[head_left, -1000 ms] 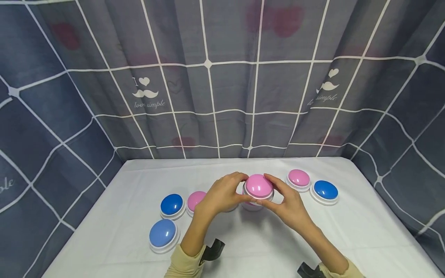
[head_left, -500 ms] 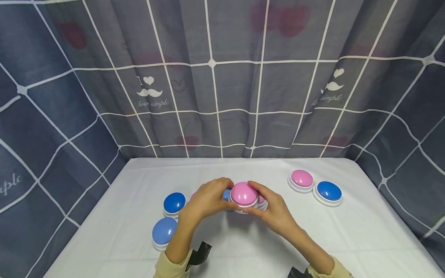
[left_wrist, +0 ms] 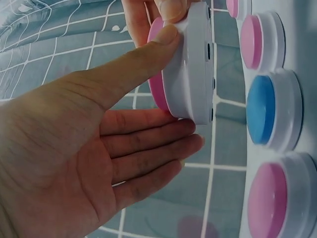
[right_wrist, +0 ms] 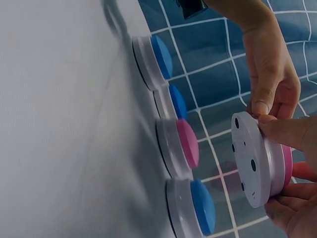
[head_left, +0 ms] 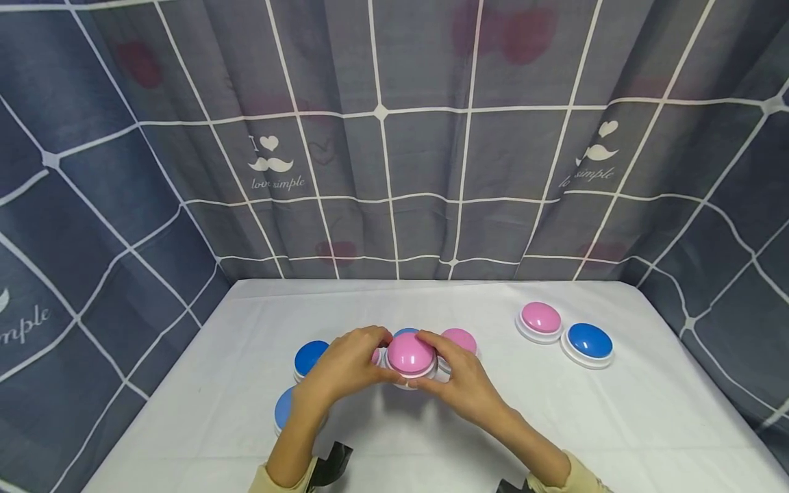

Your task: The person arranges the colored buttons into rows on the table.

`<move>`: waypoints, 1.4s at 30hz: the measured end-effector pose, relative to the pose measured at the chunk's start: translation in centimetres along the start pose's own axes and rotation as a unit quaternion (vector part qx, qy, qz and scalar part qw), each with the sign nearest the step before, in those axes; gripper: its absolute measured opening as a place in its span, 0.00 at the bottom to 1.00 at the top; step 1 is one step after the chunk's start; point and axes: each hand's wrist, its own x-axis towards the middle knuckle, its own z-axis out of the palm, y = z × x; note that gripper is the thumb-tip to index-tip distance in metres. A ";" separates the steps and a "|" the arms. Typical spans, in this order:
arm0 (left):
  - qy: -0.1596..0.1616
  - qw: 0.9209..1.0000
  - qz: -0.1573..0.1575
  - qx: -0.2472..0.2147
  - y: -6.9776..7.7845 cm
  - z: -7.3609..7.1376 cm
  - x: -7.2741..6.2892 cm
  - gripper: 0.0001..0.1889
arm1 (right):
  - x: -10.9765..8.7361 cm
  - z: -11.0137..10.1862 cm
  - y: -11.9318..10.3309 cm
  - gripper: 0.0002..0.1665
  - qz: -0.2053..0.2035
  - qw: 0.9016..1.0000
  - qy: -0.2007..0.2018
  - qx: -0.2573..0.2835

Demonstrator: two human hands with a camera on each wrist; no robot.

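Note:
Both hands hold a pink push button with a round white base, raised above the white table. My left hand grips its left side, thumb at the near rim and fingers around the far side. My right hand pinches the right side the same way. In the right wrist view the white underside shows small dark feet. Just behind the held button are a blue button, mostly hidden, and another pink button. One more pink button is largely covered by my left hand in the head view.
Near my left forearm lie a dark blue button and a lighter blue button, partly covered. At the right sit a pink button and a blue button. A grey gridded curtain encloses the white table.
Both hands have carried the pink button left and slightly toward me. The pink button at the right of the middle group is now uncovered; my left arm covers more of the left buttons.

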 end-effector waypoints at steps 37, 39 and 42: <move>-0.018 0.995 -0.087 0.036 -4.0 -0.1 -5.8 0.30 | -0.6 7.7 -0.7 0.42 -0.081 0.995 -0.049 0.038; -0.023 0.995 -0.087 0.034 -4.2 0.0 -6.0 0.30 | -0.7 8.0 -0.7 0.42 -0.083 0.994 -0.053 0.039; -0.023 0.996 -0.084 0.031 -4.4 0.2 -6.2 0.28 | -0.9 8.4 -0.7 0.42 -0.090 0.994 -0.052 0.030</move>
